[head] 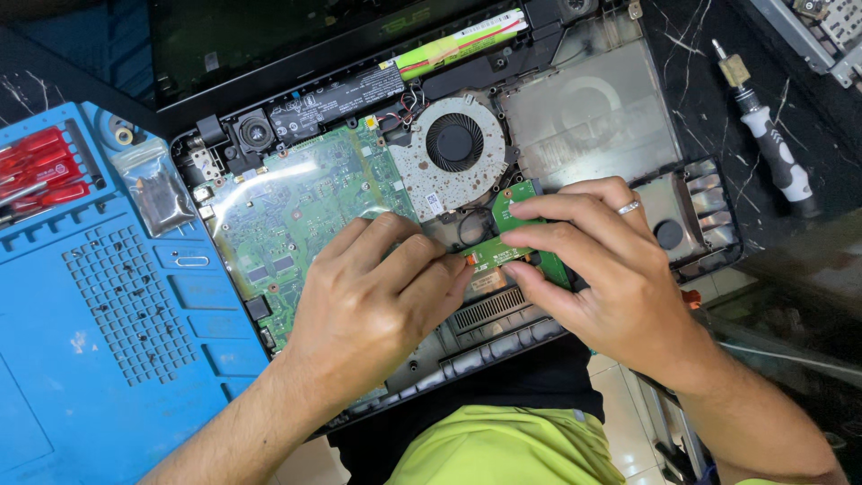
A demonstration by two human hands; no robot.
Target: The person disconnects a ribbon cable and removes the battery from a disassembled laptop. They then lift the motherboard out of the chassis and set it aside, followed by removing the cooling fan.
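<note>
In the head view, the left hand and the right hand both pinch a small green board with their fingertips, inside the open laptop, just near of the fan. A blue mat lies on the left, and a screwdriver lies far right on the tabletop.

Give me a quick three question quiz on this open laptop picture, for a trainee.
1. True or false: both hands, the left hand and the right hand, touch the small green circuit board.
2. Which lies right of the laptop? A) a screwdriver B) a hammer C) a mug
3. Fill in: the round cooling ____ sits above the hands.

Key: 1 true. 2 A. 3 fan. The blue work mat lies on the other side, left of the laptop.
</note>
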